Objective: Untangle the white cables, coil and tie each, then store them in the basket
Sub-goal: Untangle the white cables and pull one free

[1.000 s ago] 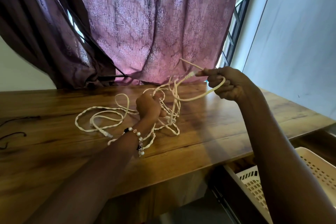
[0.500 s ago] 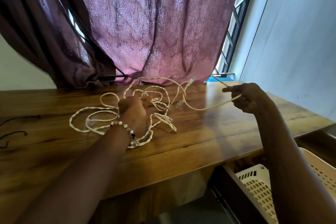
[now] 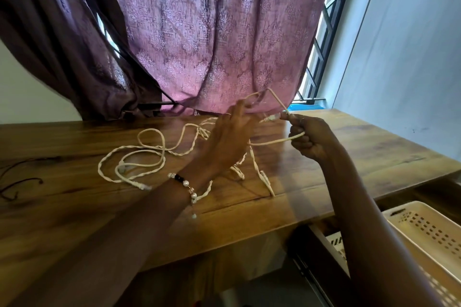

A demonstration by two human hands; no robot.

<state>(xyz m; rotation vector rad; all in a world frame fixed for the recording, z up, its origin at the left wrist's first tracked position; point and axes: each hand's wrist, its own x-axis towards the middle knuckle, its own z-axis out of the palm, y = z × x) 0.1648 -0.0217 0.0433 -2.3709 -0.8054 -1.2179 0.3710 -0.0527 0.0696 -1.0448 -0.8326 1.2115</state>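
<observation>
untangling step in hand, nothing coiled or tied yet. white cables (image 3: 139, 154) lie in twisted loops on the bench (image 3: 74, 207), part lifted between the hands. right hand (image 3: 309, 139) fingers clenched round one strand near its plug end. left hand (image 3: 224, 142) raised, fingers up at a loop; grasp unclear, cannot tell. next move likely calls for feeding the free end back through the loop. basket (image 3: 424, 227) waits below the bench edge, right.
</observation>
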